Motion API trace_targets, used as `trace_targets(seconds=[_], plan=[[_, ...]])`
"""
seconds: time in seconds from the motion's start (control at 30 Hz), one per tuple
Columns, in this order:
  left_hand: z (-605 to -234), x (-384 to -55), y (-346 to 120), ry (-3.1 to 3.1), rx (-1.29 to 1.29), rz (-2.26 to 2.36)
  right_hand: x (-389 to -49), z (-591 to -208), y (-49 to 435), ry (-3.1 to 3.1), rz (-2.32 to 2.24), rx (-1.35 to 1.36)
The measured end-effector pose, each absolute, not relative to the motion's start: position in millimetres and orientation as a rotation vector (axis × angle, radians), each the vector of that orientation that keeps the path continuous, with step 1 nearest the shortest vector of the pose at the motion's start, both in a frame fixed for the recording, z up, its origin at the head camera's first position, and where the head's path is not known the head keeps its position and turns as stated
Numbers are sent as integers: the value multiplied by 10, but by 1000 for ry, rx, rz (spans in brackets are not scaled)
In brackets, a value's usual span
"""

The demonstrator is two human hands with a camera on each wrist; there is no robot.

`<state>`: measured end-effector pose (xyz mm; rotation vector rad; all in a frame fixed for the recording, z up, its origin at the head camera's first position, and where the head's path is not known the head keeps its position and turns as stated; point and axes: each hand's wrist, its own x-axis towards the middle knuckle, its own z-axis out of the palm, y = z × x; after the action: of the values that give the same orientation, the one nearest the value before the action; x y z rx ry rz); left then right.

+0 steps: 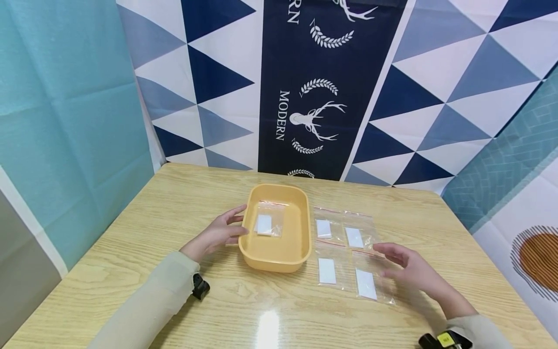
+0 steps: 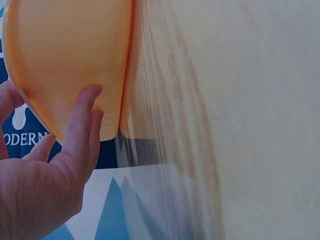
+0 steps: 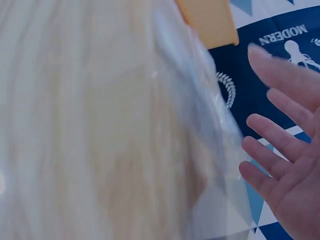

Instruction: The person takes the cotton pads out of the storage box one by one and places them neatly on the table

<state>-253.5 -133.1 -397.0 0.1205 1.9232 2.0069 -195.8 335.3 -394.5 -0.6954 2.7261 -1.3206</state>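
The yellow plastic bin (image 1: 275,265) stands on the table, with one clear zip bag (image 1: 270,220) holding a white rectangle lying inside it. My left hand (image 1: 221,230) is at the bin's left side, fingers fairly straight against the outer wall in the left wrist view (image 2: 60,165). Several similar zip bags lie to the right of the bin in two rows, the lower right bag (image 1: 366,283) among them. Over the right edge of these bags hovers my right hand (image 1: 407,266), its fingers spread and holding nothing; the right wrist view shows them apart (image 3: 285,160).
The light wood table (image 1: 209,310) ends at a patterned cloth wall (image 1: 226,97) at the back. Teal cloth (image 1: 78,106) hangs along the left side, and another patterned cloth (image 1: 514,203) along the right. Each wrist carries a small black camera (image 1: 200,287).
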Motion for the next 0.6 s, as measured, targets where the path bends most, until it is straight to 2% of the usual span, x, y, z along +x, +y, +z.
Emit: trace_targets(seconds=[0.33, 0.6], plan=[[-3956, -2517, -1335, 1909, 132, 2018, -2039, -3834, 3126, 2627, -1628, -408], [-3955, -2511, -1326, 1899, 130, 2024, -2115, -3831, 2922, 2469, -1853, -321]])
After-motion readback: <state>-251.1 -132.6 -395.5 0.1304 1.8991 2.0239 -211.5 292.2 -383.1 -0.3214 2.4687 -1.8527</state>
